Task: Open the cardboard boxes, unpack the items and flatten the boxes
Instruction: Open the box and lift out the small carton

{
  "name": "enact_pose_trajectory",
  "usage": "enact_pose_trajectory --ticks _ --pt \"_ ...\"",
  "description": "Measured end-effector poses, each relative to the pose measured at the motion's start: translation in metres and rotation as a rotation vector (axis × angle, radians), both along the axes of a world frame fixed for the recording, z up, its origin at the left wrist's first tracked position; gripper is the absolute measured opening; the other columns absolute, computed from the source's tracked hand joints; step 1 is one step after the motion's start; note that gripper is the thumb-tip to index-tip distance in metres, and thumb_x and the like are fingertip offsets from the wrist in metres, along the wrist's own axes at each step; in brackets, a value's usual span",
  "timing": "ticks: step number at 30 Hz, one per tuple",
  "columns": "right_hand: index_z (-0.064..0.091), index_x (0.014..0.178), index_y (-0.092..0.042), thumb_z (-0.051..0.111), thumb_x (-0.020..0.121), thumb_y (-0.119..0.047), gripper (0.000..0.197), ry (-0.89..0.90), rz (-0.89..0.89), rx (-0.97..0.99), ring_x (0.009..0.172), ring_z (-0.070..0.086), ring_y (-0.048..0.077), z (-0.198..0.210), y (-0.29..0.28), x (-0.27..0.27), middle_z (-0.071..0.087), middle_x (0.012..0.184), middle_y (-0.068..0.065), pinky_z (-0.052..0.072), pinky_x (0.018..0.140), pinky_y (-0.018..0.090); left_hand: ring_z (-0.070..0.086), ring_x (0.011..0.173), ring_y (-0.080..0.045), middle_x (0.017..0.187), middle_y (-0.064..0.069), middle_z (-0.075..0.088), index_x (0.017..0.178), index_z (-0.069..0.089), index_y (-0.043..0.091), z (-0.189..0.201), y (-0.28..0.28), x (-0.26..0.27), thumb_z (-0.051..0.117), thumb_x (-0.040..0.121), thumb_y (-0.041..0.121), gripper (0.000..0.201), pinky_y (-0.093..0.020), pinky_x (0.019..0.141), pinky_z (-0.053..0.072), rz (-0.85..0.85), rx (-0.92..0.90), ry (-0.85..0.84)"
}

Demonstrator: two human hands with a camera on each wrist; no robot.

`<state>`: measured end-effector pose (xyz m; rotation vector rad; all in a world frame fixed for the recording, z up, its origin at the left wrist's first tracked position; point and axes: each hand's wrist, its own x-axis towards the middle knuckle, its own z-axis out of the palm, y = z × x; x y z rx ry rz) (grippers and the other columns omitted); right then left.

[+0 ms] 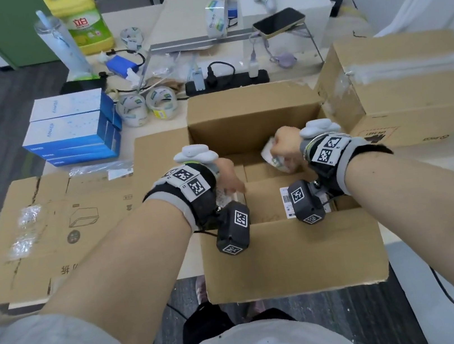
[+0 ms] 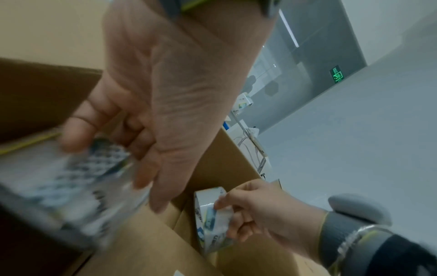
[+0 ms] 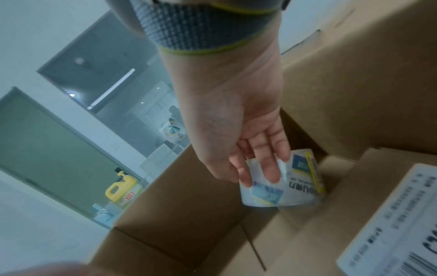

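An open cardboard box [image 1: 255, 114] stands in front of me with its flaps spread. Both hands reach into it. My right hand [image 1: 281, 149] grips a white tape roll [image 1: 272, 160] with blue print, fingers curled over its rim; the right wrist view shows this hand [image 3: 257, 170] on the roll [image 3: 293, 188]. My left hand [image 1: 230, 180] is lower on the box's left side. In the left wrist view its thumb and fingers [image 2: 75, 134] close round a blurred white-and-blue packaged item [image 2: 78, 179]. Smaller brown cartons, one with a shipping label [image 1: 287, 201], lie inside.
A taped, closed cardboard box [image 1: 401, 86] sits at the right. Flattened cardboard [image 1: 60, 226] lies at the left, with stacked blue-and-white boxes [image 1: 72, 130] behind it. Two tape rolls [image 1: 145, 106], a power strip [image 1: 227, 82] and a yellow bottle [image 1: 82, 19] stand further back.
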<state>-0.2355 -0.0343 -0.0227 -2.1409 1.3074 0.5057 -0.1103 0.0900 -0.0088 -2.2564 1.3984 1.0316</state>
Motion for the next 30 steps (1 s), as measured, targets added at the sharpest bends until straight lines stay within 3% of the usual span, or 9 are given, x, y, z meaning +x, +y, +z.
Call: enact_pose_trajectory --ticks 3,6,9,11,14,17,21,27,30 --pt "0.060 0.060 -0.011 0.057 0.080 -0.031 0.029 -0.041 0.023 -0.118 0.062 0.062 0.028 0.019 0.003 0.015 0.061 0.058 0.007 0.049 0.060 0.032 0.054 0.066 -0.019 0.064 0.000 0.051 0.067 0.054 0.012 0.006 -0.005 0.009 0.061 0.086 0.049 0.042 -0.027 0.068 0.042 -0.024 -0.121 -0.083" --pt "0.052 0.053 -0.012 0.060 0.081 -0.037 0.038 -0.164 0.026 -0.264 0.052 0.046 0.022 0.034 0.012 0.033 0.048 0.052 0.004 0.036 0.052 0.028 0.046 0.057 -0.018 0.058 -0.002 0.047 0.058 0.044 0.011 0.021 -0.010 0.021 0.058 0.085 0.060 0.058 -0.028 0.052 0.033 -0.006 -0.296 -0.039" --pt "0.037 0.051 -0.015 0.056 0.080 -0.031 0.038 -0.415 -0.071 -0.408 0.049 0.030 0.018 0.052 0.022 0.053 0.034 0.050 0.001 0.028 0.052 0.030 0.055 0.072 -0.027 0.086 -0.018 0.064 0.070 0.054 0.005 0.043 -0.011 0.035 0.055 0.091 0.052 0.051 -0.030 0.054 0.035 0.115 -0.518 0.028" --pt "0.038 0.054 -0.016 0.052 0.080 -0.039 0.037 -0.457 -0.076 -0.531 0.049 0.035 0.019 0.069 0.024 0.062 0.039 0.052 0.002 0.032 0.052 0.030 0.062 0.089 -0.034 0.095 -0.022 0.065 0.081 0.061 0.004 0.054 -0.012 0.046 0.049 0.094 0.052 0.052 -0.034 0.064 0.036 0.171 -0.612 0.005" --pt "0.042 0.065 -0.022 0.048 0.083 -0.051 0.034 -0.468 -0.061 -0.619 0.061 0.050 0.020 0.088 0.026 0.086 0.052 0.065 -0.001 0.038 0.058 0.032 0.061 0.079 -0.028 0.074 -0.012 0.060 0.064 0.050 0.012 0.063 -0.012 0.081 0.039 0.094 0.060 0.057 -0.030 0.064 0.033 0.177 -0.709 -0.113" --pt "0.047 0.089 -0.021 0.050 0.084 -0.054 0.034 -0.573 -0.138 -0.636 0.069 0.054 0.021 0.094 0.028 0.113 0.057 0.074 -0.005 0.041 0.062 0.033 0.057 0.078 -0.024 0.085 -0.009 0.063 0.082 0.058 0.010 0.064 -0.012 0.113 0.038 0.093 0.061 0.055 -0.031 0.066 0.036 0.212 -0.773 -0.133" --pt "0.047 0.115 -0.019 0.044 0.093 -0.051 0.039 -0.553 -0.127 -0.616 0.082 0.058 0.023 0.095 0.027 0.165 0.064 0.092 0.000 0.037 0.068 0.032 0.057 0.082 -0.029 0.089 -0.010 0.062 0.089 0.057 0.011 0.061 -0.007 0.162 0.043 0.089 0.055 0.046 -0.032 0.065 0.033 0.279 -0.822 -0.111" --pt "0.058 0.101 -0.012 0.048 0.096 -0.043 0.034 -0.490 -0.057 -0.573 0.093 0.057 0.027 0.066 0.005 0.228 0.062 0.106 0.007 0.036 0.069 0.030 0.058 0.095 -0.032 0.106 -0.012 0.062 0.126 0.051 0.010 0.045 -0.013 0.226 0.044 0.094 0.043 0.046 -0.038 0.079 0.047 0.261 -0.767 -0.141" --pt "0.057 0.092 -0.013 0.053 0.094 -0.041 0.028 -0.453 -0.019 -0.512 0.093 0.057 0.027 0.046 -0.009 0.257 0.062 0.104 0.007 0.035 0.068 0.029 0.056 0.105 -0.036 0.114 -0.017 0.061 0.120 0.053 0.006 0.031 -0.022 0.264 0.044 0.095 0.029 0.036 -0.038 0.082 0.044 0.274 -0.729 -0.164"
